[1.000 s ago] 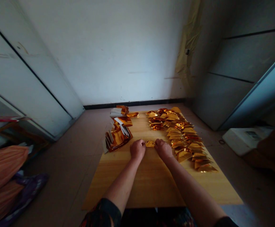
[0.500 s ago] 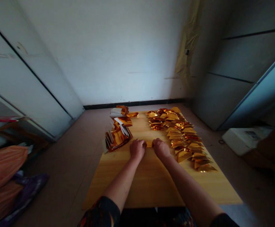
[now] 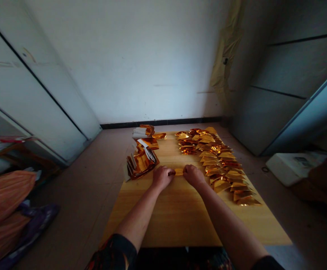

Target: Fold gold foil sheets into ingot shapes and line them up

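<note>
- The left hand and the right hand were both clenched, with a gold foil strip gripped between them.
- The strip was held horizontally just above the wooden surface, with its ends hidden inside the curled fingers.
- Folded gold foil triangles were laid in overlapping rows along the right side of the surface, just beside the right hand.
- A stack of gold foil pieces was tilted on edge near the left hand, with white paper slips showing among them.
- A smaller foil and paper bundle was placed beyond the stack, near the far edge.
- A white box was seen on the floor to the right, well apart from the surface.
- Orange cloth and purple cloth were heaped at the left.
</note>
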A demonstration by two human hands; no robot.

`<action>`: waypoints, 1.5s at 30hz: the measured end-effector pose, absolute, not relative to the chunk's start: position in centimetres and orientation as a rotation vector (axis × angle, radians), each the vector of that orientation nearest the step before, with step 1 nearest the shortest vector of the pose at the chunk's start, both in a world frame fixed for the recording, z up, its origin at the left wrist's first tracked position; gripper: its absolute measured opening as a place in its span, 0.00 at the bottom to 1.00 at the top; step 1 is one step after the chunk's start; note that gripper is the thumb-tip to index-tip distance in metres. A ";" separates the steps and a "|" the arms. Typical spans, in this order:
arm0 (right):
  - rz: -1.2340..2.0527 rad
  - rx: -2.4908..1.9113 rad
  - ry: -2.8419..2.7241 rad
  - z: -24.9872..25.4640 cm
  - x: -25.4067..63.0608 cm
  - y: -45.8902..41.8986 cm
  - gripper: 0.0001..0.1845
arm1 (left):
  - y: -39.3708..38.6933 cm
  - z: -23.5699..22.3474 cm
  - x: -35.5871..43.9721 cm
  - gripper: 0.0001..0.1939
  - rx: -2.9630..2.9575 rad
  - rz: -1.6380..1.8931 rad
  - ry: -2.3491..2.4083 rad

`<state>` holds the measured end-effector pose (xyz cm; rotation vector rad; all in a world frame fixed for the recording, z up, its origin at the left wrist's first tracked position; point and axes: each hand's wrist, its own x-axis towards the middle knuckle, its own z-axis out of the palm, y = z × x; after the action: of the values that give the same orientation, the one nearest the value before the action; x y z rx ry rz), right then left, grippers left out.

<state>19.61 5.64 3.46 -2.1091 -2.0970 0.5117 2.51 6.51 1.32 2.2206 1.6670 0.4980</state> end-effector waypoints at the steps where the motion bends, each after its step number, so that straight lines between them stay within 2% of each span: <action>1: 0.516 -2.100 -2.103 3.5 19.7 5.7 0.12 | 6.5 1.2 2.3 0.09 2.238 0.513 1.636; 11: 0.559 -2.021 -2.109 3.4 20.0 5.6 0.07 | 6.3 0.5 1.4 0.11 2.564 0.504 1.471; 25: 0.533 -1.997 -2.146 3.6 20.0 5.5 0.07 | 6.1 0.0 1.7 0.15 2.631 0.492 1.494; 32: 0.559 -1.986 -2.127 3.5 20.0 5.6 0.08 | 6.2 0.1 1.5 0.12 2.609 0.564 1.480; 38: 0.564 -1.993 -2.117 3.5 20.0 5.5 0.07 | 6.7 0.2 1.8 0.10 2.853 0.504 1.463; 45: 0.535 -1.998 -2.147 3.4 20.0 5.6 0.07 | 7.7 -0.1 1.7 0.13 3.204 0.745 1.273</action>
<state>20.04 5.60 3.39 -1.9982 -2.1473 0.5348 1.70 7.66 -0.12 3.2042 1.2730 0.7450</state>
